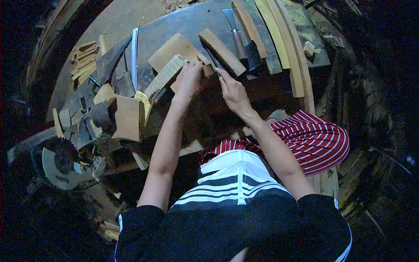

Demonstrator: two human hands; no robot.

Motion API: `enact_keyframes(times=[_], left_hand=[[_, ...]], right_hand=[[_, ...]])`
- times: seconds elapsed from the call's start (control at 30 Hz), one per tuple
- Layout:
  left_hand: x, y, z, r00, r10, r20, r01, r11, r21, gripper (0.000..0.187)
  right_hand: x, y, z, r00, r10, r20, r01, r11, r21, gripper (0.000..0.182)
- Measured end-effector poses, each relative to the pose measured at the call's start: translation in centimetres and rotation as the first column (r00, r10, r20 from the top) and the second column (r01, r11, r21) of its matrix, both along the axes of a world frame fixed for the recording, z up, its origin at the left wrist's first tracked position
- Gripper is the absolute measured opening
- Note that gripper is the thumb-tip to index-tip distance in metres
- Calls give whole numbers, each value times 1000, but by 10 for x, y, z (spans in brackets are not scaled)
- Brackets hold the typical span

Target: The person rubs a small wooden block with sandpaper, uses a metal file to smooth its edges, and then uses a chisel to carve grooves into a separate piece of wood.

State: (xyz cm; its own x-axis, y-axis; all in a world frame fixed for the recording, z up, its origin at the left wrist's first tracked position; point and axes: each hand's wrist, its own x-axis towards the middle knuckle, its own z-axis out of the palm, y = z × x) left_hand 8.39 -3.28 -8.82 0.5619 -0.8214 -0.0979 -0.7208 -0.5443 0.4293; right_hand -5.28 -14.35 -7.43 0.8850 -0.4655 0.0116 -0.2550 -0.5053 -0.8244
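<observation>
My left hand (189, 79) is closed at the end of a pale wood strip with cross cuts along it (165, 77). Its fingers wrap round a wooden piece that is mostly hidden, and a small wood block (207, 69) shows just beyond them. Under these lies a flat brown board (168, 51). To the right, my right hand (236, 93) is closed round a thin dark tool (212, 57) that points away from me, close to the small block. The tool's exact kind cannot be made out. Both hands are at the near edge of the workbench (183, 24).
Right of my hands lie a thick wood bar (222, 52), a chisel (237, 41), a dark block-like tool (253, 56) and long planks (288, 48). A handsaw (135, 61) and wood scraps (85, 61) lie left. A toothed circular blade (63, 150) stands lower left.
</observation>
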Motion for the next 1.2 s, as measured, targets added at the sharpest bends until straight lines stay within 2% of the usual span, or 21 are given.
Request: enact_keyframes(times=[0.03,0.07,0.13,0.27,0.33,0.47,0.53,0.6,0.67,0.73,0.87,0.93,1.03,1.13,1.2], left_hand=[[-1,-1,-13,990,-8,142,26,992,-127,43],[-3,-5,-12,990,-23,142,40,991,-125,43],[-10,-13,-10,991,77,113,-58,985,-161,28],[-14,-22,-3,994,96,59,-91,993,-77,20],[-15,-23,-8,987,97,132,-96,995,-12,18],[-17,-31,1,989,89,118,-97,993,67,19],[-17,-33,0,983,105,152,-109,994,19,19],[-15,-34,0,984,93,150,-97,995,20,20],[-14,-30,-7,986,90,143,-96,995,32,21],[-11,-28,-25,970,1,245,-20,997,73,21],[-9,-34,-17,963,-55,265,27,994,107,21],[-18,-36,9,981,-20,194,10,999,50,20],[-16,-28,-3,982,51,181,-62,997,55,22],[-20,-29,-2,983,73,167,-83,995,55,28],[-17,-30,-5,982,85,169,-86,996,-2,30]], right_hand=[[0,-1,-4,1000,6,-14,-7,999,-33,31],[-1,-3,-5,999,11,-31,-13,998,-67,31],[-4,-4,-6,998,-1,-64,-3,998,-65,31],[-13,-1,-3,997,-31,-76,28,999,-38,33],[-11,-3,-7,997,-46,-61,43,998,-40,34],[1,-8,-15,994,-61,-90,61,998,1,37],[-3,-9,-19,994,-69,-81,71,997,20,37],[-9,-8,-8,987,-54,-152,49,998,-41,37],[-10,-6,-4,991,-60,-123,60,998,-1,37],[-8,-8,-8,993,-75,-94,78,997,26,37],[2,-12,-35,994,-94,-56,95,995,21,36],[-2,-7,-33,995,-93,-25,94,996,12,36],[-9,2,-24,992,-124,17,123,991,58,35],[5,-6,-41,985,-111,-130,117,993,32,34],[10,-9,-51,990,-125,-70,129,991,47,33]])
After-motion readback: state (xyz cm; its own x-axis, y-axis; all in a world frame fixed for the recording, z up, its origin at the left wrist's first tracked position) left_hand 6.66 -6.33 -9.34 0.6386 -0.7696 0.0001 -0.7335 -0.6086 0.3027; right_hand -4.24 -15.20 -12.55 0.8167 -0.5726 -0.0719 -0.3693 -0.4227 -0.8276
